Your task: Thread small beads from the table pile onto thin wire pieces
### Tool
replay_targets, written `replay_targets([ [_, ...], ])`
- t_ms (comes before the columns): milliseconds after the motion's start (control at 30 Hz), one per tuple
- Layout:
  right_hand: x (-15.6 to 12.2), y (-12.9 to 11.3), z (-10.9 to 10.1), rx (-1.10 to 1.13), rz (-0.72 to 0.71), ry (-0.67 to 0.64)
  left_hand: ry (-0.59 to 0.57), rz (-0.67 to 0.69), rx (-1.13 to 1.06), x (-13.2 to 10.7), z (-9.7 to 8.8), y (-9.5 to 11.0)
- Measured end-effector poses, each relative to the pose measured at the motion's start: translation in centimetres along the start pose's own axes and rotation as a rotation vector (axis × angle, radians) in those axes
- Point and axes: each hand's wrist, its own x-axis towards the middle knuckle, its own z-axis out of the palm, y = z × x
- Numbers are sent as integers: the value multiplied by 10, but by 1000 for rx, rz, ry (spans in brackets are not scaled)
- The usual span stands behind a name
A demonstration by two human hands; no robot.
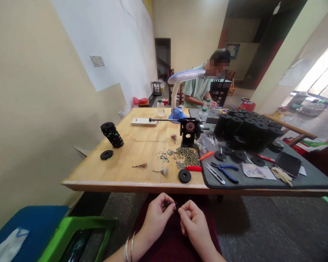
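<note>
Above my lap, just short of the table's front edge, my left hand (160, 213) pinches a small dark piece (176, 204), too small to name. My right hand (192, 220) is closed close beside it, thumb against fingers; what it holds, if anything, is hidden. On the table beyond lie a flat black foam spool (184, 176), a red-handled tool (193, 168) and a heap of small metal pieces (190, 156). Two brush-like bundles (161, 171) rest to the left of the spool. Behind the heap stands a black hand-crank winder (190, 131) with a dial.
Stacked black spools (109, 134) stand at the left, with many more (243, 125) at the right. Blue pliers (226, 170), a utility knife (215, 173) and a banknote (258, 171) lie on the grey mat (251, 183). A lamp (177, 98) stands before a seated person (198, 85). A green stool (76, 225) is at lower left.
</note>
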Motion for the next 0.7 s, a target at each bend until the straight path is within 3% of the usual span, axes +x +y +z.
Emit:
replay_targets([
  [200,-1,3,0,-16,5,2,51,139,210,-2,-1,1],
  [700,2,2,1,-7,18,5,4,448,502,-7,-4,3],
])
